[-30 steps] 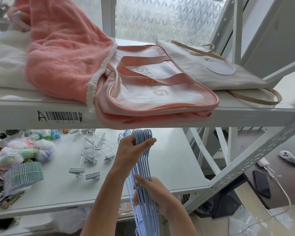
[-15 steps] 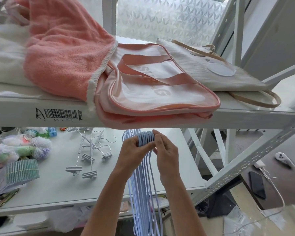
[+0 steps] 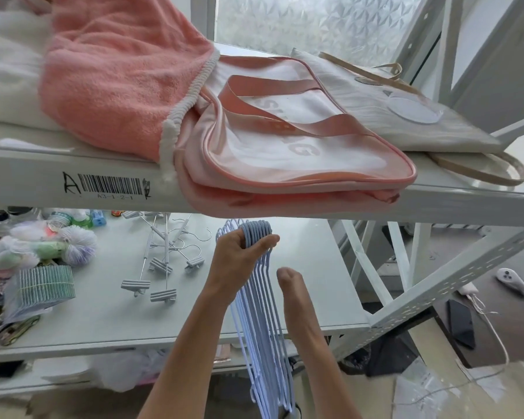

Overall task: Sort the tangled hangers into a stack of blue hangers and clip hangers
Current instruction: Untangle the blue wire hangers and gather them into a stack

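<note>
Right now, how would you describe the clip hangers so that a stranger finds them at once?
Look at the lower white shelf, under the shelf with the pink bag. The clip hangers lie in a loose tangle at its middle, left of the left hand. Unlike the blue hangers in that grip, they are thin metal rods with ribbed grey clips.

A white metal rack (image 3: 454,279) stands before a frosted, patterned window (image 3: 315,22), daylight coming through; floor (image 3: 496,388) below it.
</note>
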